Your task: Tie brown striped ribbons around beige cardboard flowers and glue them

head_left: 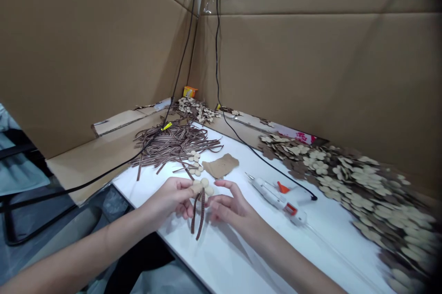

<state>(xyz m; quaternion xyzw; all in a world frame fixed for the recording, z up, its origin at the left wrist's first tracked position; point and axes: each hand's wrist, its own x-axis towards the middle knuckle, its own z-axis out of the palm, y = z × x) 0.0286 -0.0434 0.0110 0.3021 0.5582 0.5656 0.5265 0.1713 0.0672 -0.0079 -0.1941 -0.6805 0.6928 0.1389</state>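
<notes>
Between my two hands is a cream felt flower (208,189) with a pair of brown striped ribbon ends (201,216) hanging down from it. My left hand (179,197) pinches the flower's left side between thumb and fingers. On its right, my right hand (229,203) has its fingers curved and apart near the petals; no firm grip shows. Just beyond the hands lie more cream flowers (195,165) and a scrap of brown cloth (221,165). A white glue gun (276,196) rests on the white table (228,257) to the right.
A heap of striped ribbons (172,142) covers the table's back left. Many cream and brown flowers (359,183) are piled along the right. Black cables (255,152) hang across the table. Cardboard walls (311,64) stand behind, with an orange box (189,92) in the corner.
</notes>
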